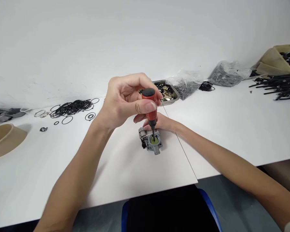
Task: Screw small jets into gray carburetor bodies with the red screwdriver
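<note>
My left hand is closed around the red handle of a screwdriver with a black cap. The screwdriver stands nearly upright, its tip on the round brass-coloured plate inside the bore of a small grey metal carburetor. The carburetor lies on the white table, with a black fitting on its left side. Behind it, my right hand grips its far side, the fingers partly hidden by the screwdriver and my left hand.
Black rubber rings lie at the back left, near a tan container. Behind my hands sits a metal tray of small brass parts. Plastic bags, black rods and a tan bin are at right. A seam crosses the table.
</note>
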Available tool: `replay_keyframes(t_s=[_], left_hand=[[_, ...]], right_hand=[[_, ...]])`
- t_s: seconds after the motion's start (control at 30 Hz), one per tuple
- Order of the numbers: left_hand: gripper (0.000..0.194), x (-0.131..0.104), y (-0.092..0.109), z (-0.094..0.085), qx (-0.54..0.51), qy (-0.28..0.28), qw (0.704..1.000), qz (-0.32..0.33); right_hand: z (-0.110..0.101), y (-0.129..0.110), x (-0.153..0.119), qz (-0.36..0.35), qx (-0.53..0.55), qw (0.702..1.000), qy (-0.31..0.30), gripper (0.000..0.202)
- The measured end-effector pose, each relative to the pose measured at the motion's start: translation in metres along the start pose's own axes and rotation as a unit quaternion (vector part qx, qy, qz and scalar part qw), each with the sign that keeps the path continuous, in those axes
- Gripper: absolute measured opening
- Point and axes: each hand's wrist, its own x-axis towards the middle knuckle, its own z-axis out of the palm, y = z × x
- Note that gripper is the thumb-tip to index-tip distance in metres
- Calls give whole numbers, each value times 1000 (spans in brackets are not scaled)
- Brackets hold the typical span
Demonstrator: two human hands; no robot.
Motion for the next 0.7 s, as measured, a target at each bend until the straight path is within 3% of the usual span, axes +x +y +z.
replay_keyframes(t_s=[0.33,0.43,0.53,0.6,0.7], left_hand=[[18,-1,2,-4,15,-26,1000,5],[19,-2,-1,-3,8,-8,1000,-12],[15,-4,4,-3,36,32,998,-31],[12,-6,14,-6,68,49,996,-10],[15,-10,35,-11,117,71,988,72]], right_hand=[[2,-7,-3,-6,-18,1000,24,33],[2,-6,-4,-18,-35,999,29,27],[4,-11,-8,13,-29,999,26,22],[7,-13,-11,30,-4,999,17,23],[7,-16,-13,27,27,999,24,28]])
